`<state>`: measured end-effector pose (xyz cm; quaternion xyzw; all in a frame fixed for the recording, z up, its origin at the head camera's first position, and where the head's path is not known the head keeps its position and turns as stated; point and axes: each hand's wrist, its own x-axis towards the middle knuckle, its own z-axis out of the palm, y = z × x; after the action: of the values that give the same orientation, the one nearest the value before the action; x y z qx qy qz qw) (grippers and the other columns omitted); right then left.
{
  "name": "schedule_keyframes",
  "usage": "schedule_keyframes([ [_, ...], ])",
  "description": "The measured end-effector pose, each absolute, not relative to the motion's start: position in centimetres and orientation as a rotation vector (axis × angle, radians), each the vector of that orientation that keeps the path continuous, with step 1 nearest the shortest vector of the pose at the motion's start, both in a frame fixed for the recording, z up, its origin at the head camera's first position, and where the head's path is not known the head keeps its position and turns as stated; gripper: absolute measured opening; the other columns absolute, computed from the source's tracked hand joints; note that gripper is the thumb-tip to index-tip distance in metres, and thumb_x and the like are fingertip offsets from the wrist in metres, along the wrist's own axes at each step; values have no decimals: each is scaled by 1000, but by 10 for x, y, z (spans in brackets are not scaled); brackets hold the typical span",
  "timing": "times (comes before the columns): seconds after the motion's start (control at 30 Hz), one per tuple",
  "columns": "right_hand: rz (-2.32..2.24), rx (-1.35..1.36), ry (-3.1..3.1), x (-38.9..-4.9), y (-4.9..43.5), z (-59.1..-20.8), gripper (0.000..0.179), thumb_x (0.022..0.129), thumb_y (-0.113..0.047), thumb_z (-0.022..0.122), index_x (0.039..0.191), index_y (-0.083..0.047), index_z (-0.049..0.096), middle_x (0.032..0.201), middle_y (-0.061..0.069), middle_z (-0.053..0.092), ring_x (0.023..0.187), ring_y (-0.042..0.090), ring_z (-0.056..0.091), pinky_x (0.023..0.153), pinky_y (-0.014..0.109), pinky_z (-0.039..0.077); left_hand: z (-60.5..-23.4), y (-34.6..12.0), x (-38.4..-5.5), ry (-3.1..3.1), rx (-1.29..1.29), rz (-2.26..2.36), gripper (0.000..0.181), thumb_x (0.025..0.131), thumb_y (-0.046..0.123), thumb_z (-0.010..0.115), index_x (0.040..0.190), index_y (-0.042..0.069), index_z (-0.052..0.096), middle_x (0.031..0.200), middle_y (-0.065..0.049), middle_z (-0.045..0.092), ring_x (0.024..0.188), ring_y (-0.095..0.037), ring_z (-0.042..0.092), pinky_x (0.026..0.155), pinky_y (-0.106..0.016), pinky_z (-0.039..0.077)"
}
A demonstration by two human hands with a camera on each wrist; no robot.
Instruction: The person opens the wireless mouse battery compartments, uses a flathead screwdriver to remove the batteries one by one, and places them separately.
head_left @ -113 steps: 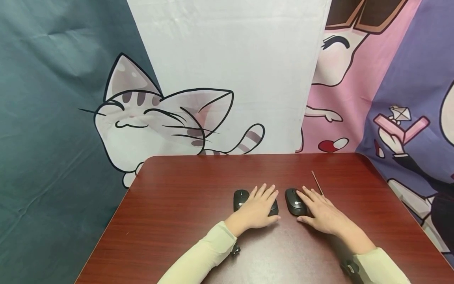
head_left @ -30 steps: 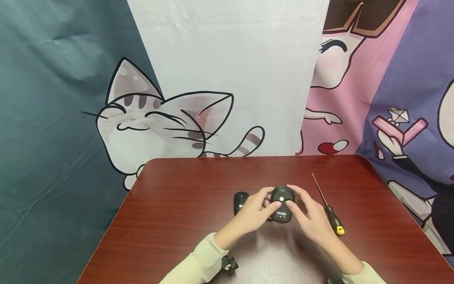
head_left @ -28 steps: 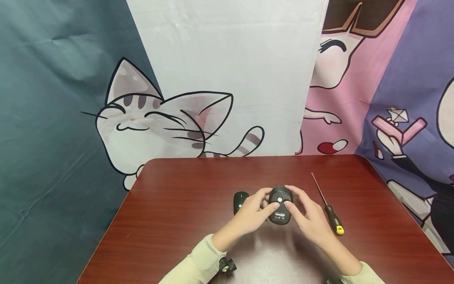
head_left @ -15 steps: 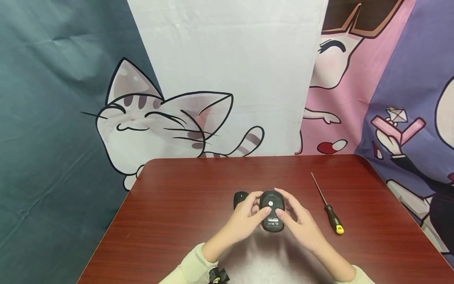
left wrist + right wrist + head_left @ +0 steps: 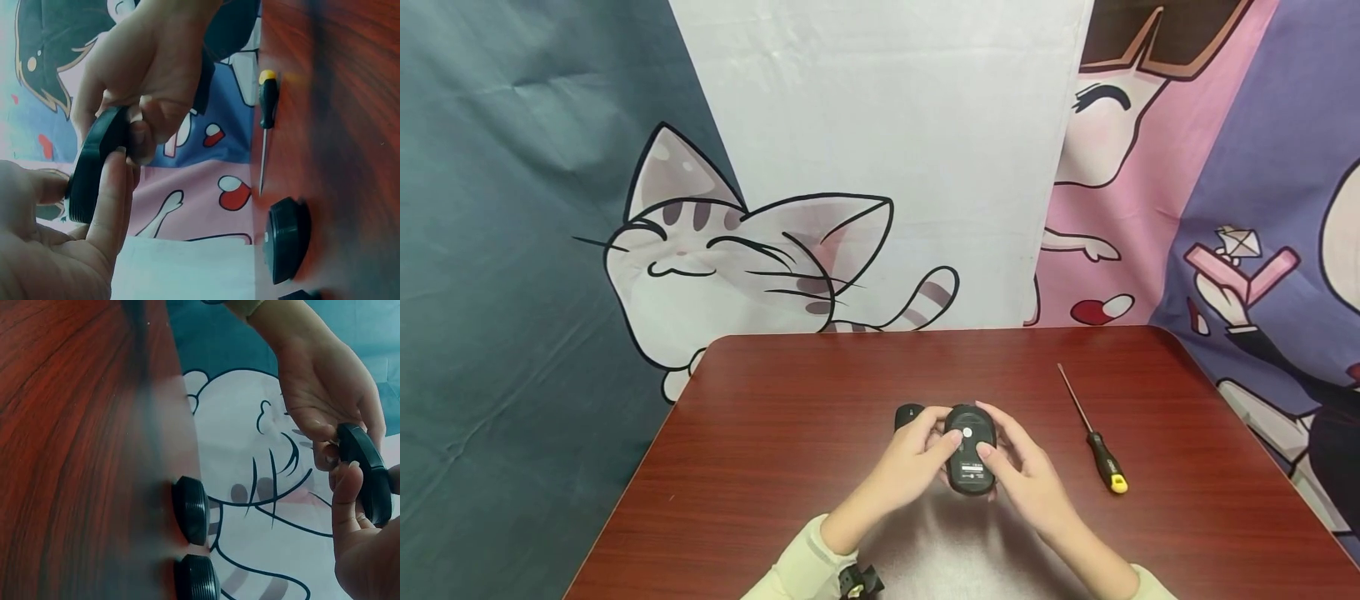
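Observation:
Both hands hold a black computer mouse above the table, its underside with a white label turned up toward the head camera. My left hand grips its left side and my right hand its right, both thumbs lying on the underside. In the left wrist view, the fingers of both hands wrap the edges of the mouse. Behind my left hand, a second black mouse shows only its front end. The right wrist view shows two mice on the table, a nearer mouse and another mouse.
A screwdriver with a black and yellow handle lies to the right of my right hand, shaft pointing away. The reddish-brown table ends at a back edge before a cartoon-printed cloth.
From resting flat over the mice, both hands have come to lift one mouse and hold it underside up. Over the last second they have drawn it left and slightly nearer.

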<state>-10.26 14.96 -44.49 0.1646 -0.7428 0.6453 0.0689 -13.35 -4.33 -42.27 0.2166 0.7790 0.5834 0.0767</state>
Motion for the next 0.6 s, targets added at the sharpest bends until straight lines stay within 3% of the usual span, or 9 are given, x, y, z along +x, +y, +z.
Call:
schedule_keyframes([
  [0.17, 1961, 494, -2220, -101, 147, -446, 48, 102, -6, 57, 149, -12, 47, 107, 17, 65, 63, 16, 61, 42, 41, 55, -420, -43, -137, 2362, 593, 1747, 29, 106, 27, 52, 123, 7, 61, 95, -8, 69, 63, -9, 65, 60, -39, 63],
  [0.37, 1962, 454, -2245, -102, 146, -447, 47, 102, -8, 58, 148, -14, 48, 106, 14, 64, 63, 17, 62, 43, 40, 56, -420, -41, -139, 2430, 576, 1715, 26, 106, 31, 51, 116, 9, 61, 89, -4, 69, 59, -9, 62, 56, -29, 59],
  [0.6, 1948, 425, -2282, -102, 146, -448, 47, 102, -10, 59, 148, -16, 48, 105, 13, 66, 62, 17, 63, 43, 42, 56, -419, -39, -138, 2433, 566, 1728, 25, 106, 30, 52, 112, 7, 60, 88, -4, 69, 59, -8, 62, 52, -27, 58],
])
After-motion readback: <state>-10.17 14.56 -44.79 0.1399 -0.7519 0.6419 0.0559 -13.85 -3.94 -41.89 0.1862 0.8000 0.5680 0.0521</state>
